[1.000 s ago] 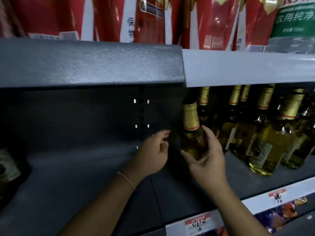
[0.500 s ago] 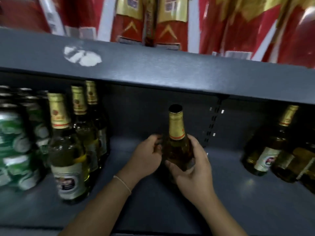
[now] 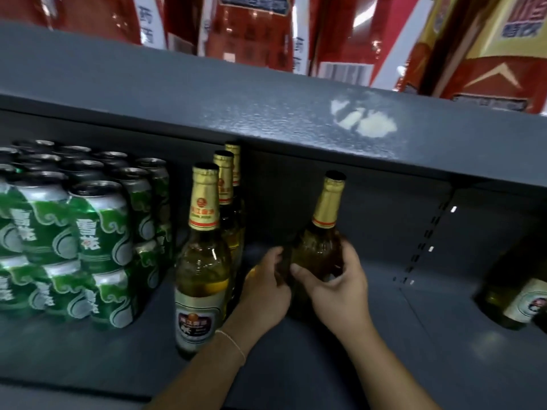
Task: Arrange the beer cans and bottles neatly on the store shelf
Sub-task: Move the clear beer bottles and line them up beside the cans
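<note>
now | both hands, left hand (image 3: 266,287) and right hand (image 3: 334,288), fingers wrapped round tilted beer bottle (image 3: 321,232) | just right of bottle row (image 3: 207,247) | shelf (image 3: 384,350)

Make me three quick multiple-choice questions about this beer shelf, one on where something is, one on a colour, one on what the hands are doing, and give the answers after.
1. Where do the stacked cans stand relative to the row of upright bottles?
A. To its left
B. To its right
C. On the shelf above

2. What colour is the foil on the neck of the held bottle?
A. Silver
B. Gold
C. Blue

3. How is the held bottle gripped?
A. By the left hand alone
B. By the neck, with one hand
C. By both hands around its body

Answers:
1 A: the green cans sit at the far left, with the bottles next to them.
2 B: gold foil with a red band wraps the neck.
3 C: the left hand and the right hand both curl round the lower body.
</note>
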A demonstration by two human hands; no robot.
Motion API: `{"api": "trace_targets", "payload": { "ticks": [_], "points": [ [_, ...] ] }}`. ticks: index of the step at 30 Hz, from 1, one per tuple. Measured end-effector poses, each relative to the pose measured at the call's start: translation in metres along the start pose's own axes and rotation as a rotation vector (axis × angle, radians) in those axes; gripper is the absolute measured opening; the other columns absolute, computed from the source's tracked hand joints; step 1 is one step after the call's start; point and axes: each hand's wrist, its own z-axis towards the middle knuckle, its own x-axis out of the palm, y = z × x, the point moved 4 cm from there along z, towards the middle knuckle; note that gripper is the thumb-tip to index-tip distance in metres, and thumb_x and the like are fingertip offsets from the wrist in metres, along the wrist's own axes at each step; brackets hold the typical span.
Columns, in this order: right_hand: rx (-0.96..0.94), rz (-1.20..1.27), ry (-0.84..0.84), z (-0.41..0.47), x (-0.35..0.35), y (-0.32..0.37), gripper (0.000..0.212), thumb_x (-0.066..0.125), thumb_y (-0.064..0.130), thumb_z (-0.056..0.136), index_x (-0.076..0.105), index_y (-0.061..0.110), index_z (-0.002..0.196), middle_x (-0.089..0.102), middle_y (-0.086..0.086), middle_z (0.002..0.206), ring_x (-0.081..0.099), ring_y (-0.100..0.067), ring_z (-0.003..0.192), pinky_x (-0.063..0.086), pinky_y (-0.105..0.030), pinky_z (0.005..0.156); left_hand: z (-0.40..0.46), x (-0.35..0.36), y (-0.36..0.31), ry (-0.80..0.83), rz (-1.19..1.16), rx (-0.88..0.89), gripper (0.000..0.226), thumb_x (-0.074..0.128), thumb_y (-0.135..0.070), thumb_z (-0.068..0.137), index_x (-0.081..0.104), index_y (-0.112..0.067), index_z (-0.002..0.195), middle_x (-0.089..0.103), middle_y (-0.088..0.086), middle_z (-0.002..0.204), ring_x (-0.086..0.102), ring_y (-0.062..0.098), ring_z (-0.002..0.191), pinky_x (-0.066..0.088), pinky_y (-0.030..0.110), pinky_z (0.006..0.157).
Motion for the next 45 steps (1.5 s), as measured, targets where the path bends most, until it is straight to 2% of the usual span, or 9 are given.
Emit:
{"api": "trace_targets", "payload": {
  "ticks": [5, 15, 21, 25, 28, 31, 34, 39, 45],
  "points": [
    [0.067, 0.068, -0.010, 0.008, 0.018, -0.001, 0.074, 0.090, 0.013, 0.067, 0.052, 0.025, 0.130, 0.073, 0.012, 0.106, 0.070, -0.007, 0.101, 0.056, -0.042, 0.095, -0.002, -0.001, 0.016, -0.001, -0.016, -0.097, 0.068, 0.048, -0.001, 0.086, 0.030, -0.028, 0.146, 0.048, -0.003, 0.138, 0.047, 0.012, 0.126, 0.037, 0.023, 0.104],
    [0.013, -0.022, 0.032, 0.019, 0.028, 0.007, 0.054, 0.091, 0.028, 0.067, 0.062, 0.028, 0.112, 0.075, 0.010, 0.097, 0.071, -0.005, 0.091, 0.060, -0.032, 0.082, -0.007, 0.010, 0.033, 0.033, 0.130, -0.097, 0.078, 0.061, -0.020, 0.079, 0.021, -0.038, 0.144, 0.040, -0.004, 0.136, 0.045, 0.018, 0.125, 0.042, 0.037, 0.105],
    [0.045, 0.162, 0.297, 0.026, 0.017, -0.003, 0.066, 0.082, 0.020, 0.077, 0.049, 0.016, 0.134, 0.071, 0.000, 0.116, 0.067, -0.014, 0.111, 0.055, -0.030, 0.094, -0.008, 0.015, 0.035, -0.005, 0.219, -0.019, 0.087, 0.063, -0.041, 0.071, 0.013, -0.040, 0.143, 0.029, -0.007, 0.140, 0.038, 0.018, 0.130, 0.041, 0.039, 0.106],
    [0.178, 0.304, 0.448, 0.026, 0.004, -0.021, 0.090, 0.086, 0.033, 0.071, 0.038, 0.014, 0.145, 0.071, 0.008, 0.115, 0.063, -0.008, 0.112, 0.049, -0.019, 0.095, -0.006, 0.018, 0.037, -0.027, 0.269, -0.019, 0.100, 0.069, -0.054, 0.074, 0.003, -0.036, 0.147, 0.016, -0.009, 0.150, 0.025, 0.017, 0.140, 0.033, 0.040, 0.113],
    [0.206, 0.319, 0.430, 0.025, 0.008, -0.034, 0.073, 0.060, 0.005, 0.086, 0.027, 0.006, 0.151, 0.071, 0.017, 0.102, 0.064, 0.000, 0.100, 0.050, -0.017, 0.093, -0.004, 0.017, 0.036, -0.039, 0.291, -0.018, 0.101, 0.069, -0.058, 0.074, 0.005, -0.033, 0.148, 0.017, -0.008, 0.148, 0.026, 0.015, 0.138, 0.031, 0.036, 0.113],
    [0.187, 0.289, 0.356, 0.022, 0.010, -0.038, 0.064, 0.054, -0.004, 0.091, 0.033, 0.013, 0.149, 0.071, 0.008, 0.116, 0.061, -0.006, 0.118, 0.045, -0.027, 0.107, -0.002, 0.016, 0.036, -0.061, 0.281, -0.037, 0.102, 0.071, -0.062, 0.068, 0.013, -0.033, 0.147, 0.021, -0.006, 0.141, 0.031, 0.016, 0.134, 0.036, 0.037, 0.110],
    [0.165, 0.252, 0.300, 0.018, 0.015, -0.039, 0.060, 0.058, -0.003, 0.091, 0.038, 0.017, 0.144, 0.072, 0.008, 0.113, 0.064, -0.003, 0.112, 0.051, -0.018, 0.094, -0.001, 0.014, 0.035, -0.093, 0.262, -0.033, 0.099, 0.073, -0.056, 0.069, 0.016, -0.035, 0.146, 0.024, -0.006, 0.138, 0.035, 0.017, 0.131, 0.039, 0.036, 0.107],
    [0.113, 0.194, 0.184, 0.011, 0.022, -0.031, 0.070, 0.074, 0.016, 0.080, 0.042, 0.012, 0.142, 0.065, 0.002, 0.123, 0.064, -0.006, 0.114, 0.052, -0.025, 0.098, -0.001, 0.012, 0.040, -0.155, 0.123, -0.063, 0.106, 0.076, -0.030, 0.075, -0.002, -0.053, 0.141, 0.038, -0.007, 0.145, 0.041, 0.013, 0.131, 0.042, 0.039, 0.106],
    [0.136, 0.179, 0.122, 0.013, 0.022, -0.037, 0.075, 0.079, 0.026, 0.072, 0.048, 0.011, 0.138, 0.069, -0.001, 0.118, 0.067, -0.013, 0.109, 0.053, -0.039, 0.098, -0.001, 0.016, 0.049, -0.202, -0.026, -0.126, 0.077, 0.072, -0.008, 0.080, 0.028, -0.034, 0.138, 0.043, -0.004, 0.139, 0.048, 0.009, 0.124, 0.044, 0.035, 0.105]
  ]
}}
